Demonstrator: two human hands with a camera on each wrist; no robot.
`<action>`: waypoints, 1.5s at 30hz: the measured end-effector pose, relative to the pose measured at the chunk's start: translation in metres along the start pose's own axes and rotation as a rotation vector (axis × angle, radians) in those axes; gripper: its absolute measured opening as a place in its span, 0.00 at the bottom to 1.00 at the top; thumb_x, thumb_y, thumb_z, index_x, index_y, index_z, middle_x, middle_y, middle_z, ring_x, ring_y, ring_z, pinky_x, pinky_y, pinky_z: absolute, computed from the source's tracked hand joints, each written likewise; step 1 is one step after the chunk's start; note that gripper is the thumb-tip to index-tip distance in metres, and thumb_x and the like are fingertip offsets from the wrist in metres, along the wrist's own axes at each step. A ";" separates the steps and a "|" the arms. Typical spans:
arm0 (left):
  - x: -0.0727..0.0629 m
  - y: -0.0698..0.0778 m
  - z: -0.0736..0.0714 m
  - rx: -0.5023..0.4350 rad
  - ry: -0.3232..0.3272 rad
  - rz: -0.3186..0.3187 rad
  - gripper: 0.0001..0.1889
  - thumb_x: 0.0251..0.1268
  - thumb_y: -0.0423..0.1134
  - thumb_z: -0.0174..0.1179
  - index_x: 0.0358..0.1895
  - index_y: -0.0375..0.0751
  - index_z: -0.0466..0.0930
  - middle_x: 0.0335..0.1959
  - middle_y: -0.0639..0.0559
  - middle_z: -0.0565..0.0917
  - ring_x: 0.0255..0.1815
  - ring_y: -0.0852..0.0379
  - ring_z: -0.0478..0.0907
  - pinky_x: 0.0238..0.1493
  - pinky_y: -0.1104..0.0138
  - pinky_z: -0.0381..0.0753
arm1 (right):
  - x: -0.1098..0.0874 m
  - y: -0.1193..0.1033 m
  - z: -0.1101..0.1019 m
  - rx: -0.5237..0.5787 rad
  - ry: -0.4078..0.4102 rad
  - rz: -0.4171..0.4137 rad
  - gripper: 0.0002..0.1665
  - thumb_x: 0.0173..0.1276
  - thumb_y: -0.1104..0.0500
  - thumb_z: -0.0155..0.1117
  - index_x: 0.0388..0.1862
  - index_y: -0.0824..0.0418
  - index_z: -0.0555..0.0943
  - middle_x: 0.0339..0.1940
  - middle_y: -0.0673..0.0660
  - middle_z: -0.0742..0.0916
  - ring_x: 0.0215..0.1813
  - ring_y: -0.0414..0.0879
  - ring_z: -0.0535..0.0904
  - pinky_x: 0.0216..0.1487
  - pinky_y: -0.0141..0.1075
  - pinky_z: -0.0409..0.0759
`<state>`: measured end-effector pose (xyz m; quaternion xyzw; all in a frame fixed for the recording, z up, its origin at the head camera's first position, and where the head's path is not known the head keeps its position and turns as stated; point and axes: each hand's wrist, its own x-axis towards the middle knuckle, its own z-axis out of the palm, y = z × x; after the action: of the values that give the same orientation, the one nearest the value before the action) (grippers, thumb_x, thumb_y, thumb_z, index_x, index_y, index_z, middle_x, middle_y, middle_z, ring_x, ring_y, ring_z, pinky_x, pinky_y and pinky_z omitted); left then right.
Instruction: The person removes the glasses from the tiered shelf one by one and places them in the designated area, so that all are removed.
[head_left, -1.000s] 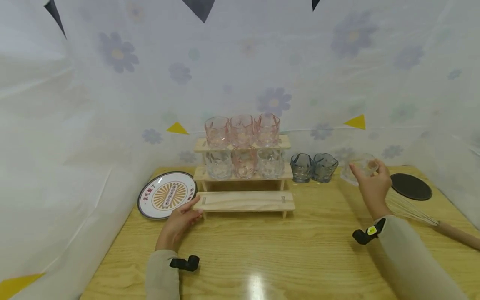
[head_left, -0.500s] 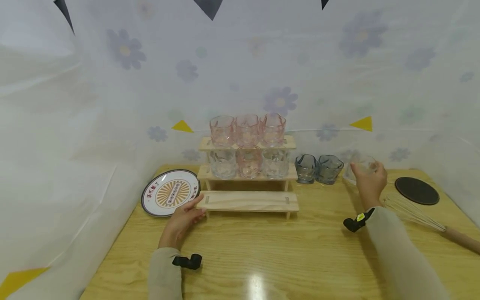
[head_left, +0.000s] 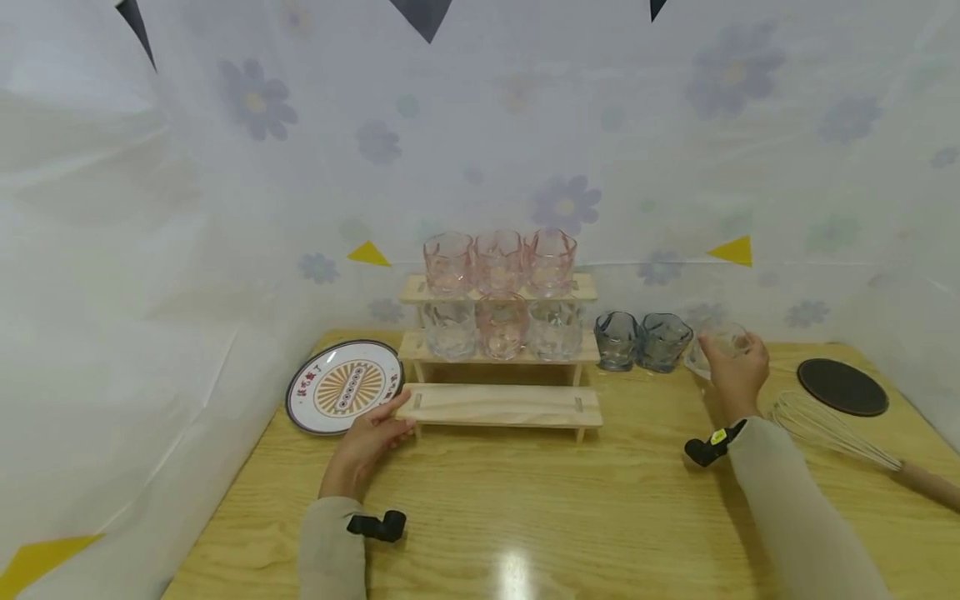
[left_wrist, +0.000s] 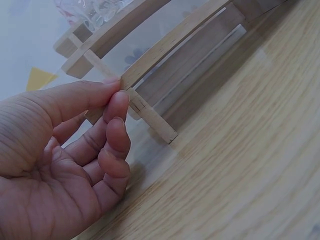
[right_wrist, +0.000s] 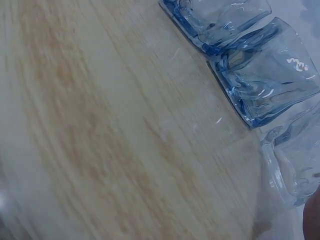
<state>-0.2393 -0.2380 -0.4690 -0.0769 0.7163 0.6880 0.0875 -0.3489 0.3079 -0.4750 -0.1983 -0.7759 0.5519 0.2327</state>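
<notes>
My left hand (head_left: 367, 446) pinches the left end of the lowest board (head_left: 502, 404) of a three-step wooden rack; in the left wrist view thumb and index finger meet at the board's corner (left_wrist: 132, 80). At the table's back right, my right hand (head_left: 738, 375) grips a clear glass (head_left: 697, 358) between thumb and fingers. That glass (right_wrist: 297, 160) stands right beside two blue-grey glasses, the nearer one (head_left: 665, 343) and the farther one (head_left: 617, 342). Only a sliver of the right hand shows in the right wrist view.
Pink glasses (head_left: 498, 258) line the rack's top step. The middle step bears a pink glass (head_left: 502, 327) between two clear ones. A patterned plate (head_left: 315, 408) lies left of the rack. A whisk (head_left: 840, 433) and a dark round disc (head_left: 842, 386) are at the right.
The right hand has moved slightly left with the clear glass, closer to the blue-grey glasses. The left hand keeps its hold on the rack. The head view has shifted a little.
</notes>
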 end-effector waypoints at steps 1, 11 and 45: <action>0.000 0.000 0.001 -0.008 0.000 -0.001 0.32 0.59 0.33 0.64 0.69 0.47 0.67 0.27 0.56 0.84 0.29 0.60 0.77 0.33 0.70 0.73 | 0.000 0.001 0.000 0.000 -0.007 0.000 0.50 0.60 0.38 0.63 0.72 0.62 0.57 0.67 0.62 0.66 0.68 0.56 0.58 0.67 0.52 0.57; 0.001 0.000 0.000 -0.025 0.017 -0.022 0.32 0.58 0.32 0.65 0.67 0.48 0.69 0.27 0.55 0.84 0.28 0.60 0.76 0.31 0.71 0.72 | 0.003 0.003 0.003 -0.028 -0.023 -0.027 0.49 0.61 0.38 0.62 0.71 0.63 0.58 0.66 0.63 0.66 0.66 0.57 0.61 0.65 0.52 0.60; -0.001 0.003 0.002 -0.029 -0.006 -0.003 0.32 0.59 0.30 0.63 0.69 0.44 0.66 0.25 0.57 0.82 0.29 0.61 0.77 0.32 0.72 0.72 | -0.007 -0.018 -0.017 -0.067 0.008 -0.199 0.50 0.61 0.40 0.64 0.73 0.63 0.55 0.70 0.63 0.60 0.69 0.58 0.55 0.68 0.52 0.53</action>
<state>-0.2388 -0.2359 -0.4654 -0.0772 0.7059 0.6984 0.0896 -0.3343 0.3114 -0.4544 -0.1299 -0.8087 0.4991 0.2827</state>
